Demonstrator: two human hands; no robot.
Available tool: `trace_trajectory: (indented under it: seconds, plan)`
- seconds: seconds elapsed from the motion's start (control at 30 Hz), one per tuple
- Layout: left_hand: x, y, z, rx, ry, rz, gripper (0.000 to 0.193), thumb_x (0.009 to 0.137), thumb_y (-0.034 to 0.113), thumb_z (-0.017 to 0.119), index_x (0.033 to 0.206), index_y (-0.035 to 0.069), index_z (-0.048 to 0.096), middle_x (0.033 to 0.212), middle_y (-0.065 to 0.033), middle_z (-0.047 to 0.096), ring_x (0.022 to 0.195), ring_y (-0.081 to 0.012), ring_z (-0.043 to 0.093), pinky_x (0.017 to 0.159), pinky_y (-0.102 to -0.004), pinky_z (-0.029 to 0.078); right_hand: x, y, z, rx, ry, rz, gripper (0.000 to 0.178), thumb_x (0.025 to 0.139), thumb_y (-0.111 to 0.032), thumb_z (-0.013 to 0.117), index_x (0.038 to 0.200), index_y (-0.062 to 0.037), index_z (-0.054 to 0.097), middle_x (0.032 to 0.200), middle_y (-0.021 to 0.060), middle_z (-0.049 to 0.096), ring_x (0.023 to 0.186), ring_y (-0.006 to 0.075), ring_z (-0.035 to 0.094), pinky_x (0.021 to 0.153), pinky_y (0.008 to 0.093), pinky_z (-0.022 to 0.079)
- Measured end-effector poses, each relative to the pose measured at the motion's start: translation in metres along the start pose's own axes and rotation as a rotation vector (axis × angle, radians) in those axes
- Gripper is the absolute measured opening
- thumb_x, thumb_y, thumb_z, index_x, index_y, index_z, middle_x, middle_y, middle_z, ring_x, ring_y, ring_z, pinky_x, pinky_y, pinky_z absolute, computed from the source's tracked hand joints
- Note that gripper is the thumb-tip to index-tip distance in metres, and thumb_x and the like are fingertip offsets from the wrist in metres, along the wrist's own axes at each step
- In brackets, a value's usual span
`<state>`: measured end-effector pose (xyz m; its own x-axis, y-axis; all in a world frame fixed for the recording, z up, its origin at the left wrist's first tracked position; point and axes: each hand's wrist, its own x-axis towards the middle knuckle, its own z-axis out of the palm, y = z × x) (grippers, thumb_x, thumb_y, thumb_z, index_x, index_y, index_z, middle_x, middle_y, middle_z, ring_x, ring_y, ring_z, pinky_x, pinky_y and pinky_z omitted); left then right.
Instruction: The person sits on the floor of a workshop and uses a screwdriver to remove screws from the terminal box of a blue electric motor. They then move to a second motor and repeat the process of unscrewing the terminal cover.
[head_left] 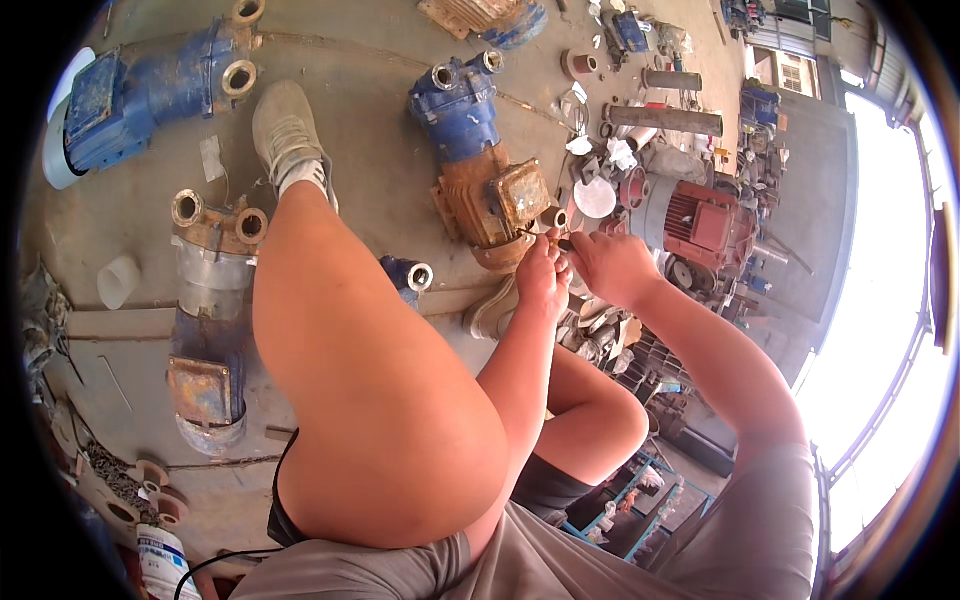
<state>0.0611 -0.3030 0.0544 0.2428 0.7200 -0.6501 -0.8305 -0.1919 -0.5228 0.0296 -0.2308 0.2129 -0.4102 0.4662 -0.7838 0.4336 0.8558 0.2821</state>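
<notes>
In front of me a blue pump with a rusty brown motor point(480, 190) lies on the floor, its two flanged ports at the far end. A rusty square terminal box point(521, 193) sits on the motor's side. Close by the motor's near end, my left hand point(543, 272) is closed, fingertips pinched on a thin wire point(530, 233) that comes from the motor. Just to its right, my right hand point(614, 270) is also closed, its fingers at a small dark piece point(566, 244) between the hands. What this piece is, I cannot make out.
Other pumps lie around: a blue one point(150, 95) at far left, a grey-and-blue one point(210, 310) at left, a small blue fitting point(408, 277) by my leg. A red motor point(697, 223), metal shafts point(665, 121) and loose parts crowd the right. A white bucket point(168, 565) stands lower left.
</notes>
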Motion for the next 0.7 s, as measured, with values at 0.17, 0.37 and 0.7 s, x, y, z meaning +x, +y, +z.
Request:
trace_trajectory:
  seconds: [0.17, 0.37, 0.7]
  plan:
    - [-0.007, -0.006, 0.003, 0.016, 0.042, -0.029, 0.026, 0.110, 0.034, 0.052, 0.114, 0.013, 0.066, 0.068, 0.0098, 0.036, 0.060, -0.0057, 0.034, 0.055, -0.0243, 0.029, 0.006, 0.039, 0.071, 0.263, -0.011, 0.061, 0.032, 0.099, -0.037, 0.058, 0.104, -0.0050, 0.060, 0.094, 0.0170, 0.072, 0.086, 0.0408, 0.071, 0.076, 0.0522, 0.055]
    - [0.000, 0.002, 0.001, -0.002, -0.006, 0.013, 0.027, 0.111, 0.036, 0.049, 0.112, 0.014, 0.065, 0.067, 0.0097, 0.034, 0.060, -0.0058, 0.033, 0.055, -0.0256, 0.029, -0.005, -0.003, 0.004, 0.078, 0.100, 0.013, 0.028, 0.099, -0.032, 0.057, 0.105, -0.0045, 0.061, 0.095, 0.0189, 0.072, 0.091, 0.0404, 0.071, 0.076, 0.0514, 0.056]
    - [-0.004, 0.000, 0.002, 0.064, 0.026, 0.025, 0.028, 0.111, 0.036, 0.048, 0.115, 0.013, 0.065, 0.069, 0.0091, 0.035, 0.059, -0.0062, 0.033, 0.056, -0.0253, 0.029, -0.013, -0.001, -0.001, 0.060, 0.091, 0.031, 0.033, 0.099, -0.034, 0.058, 0.115, -0.0049, 0.059, 0.096, 0.0155, 0.072, 0.088, 0.0393, 0.071, 0.076, 0.0502, 0.057]
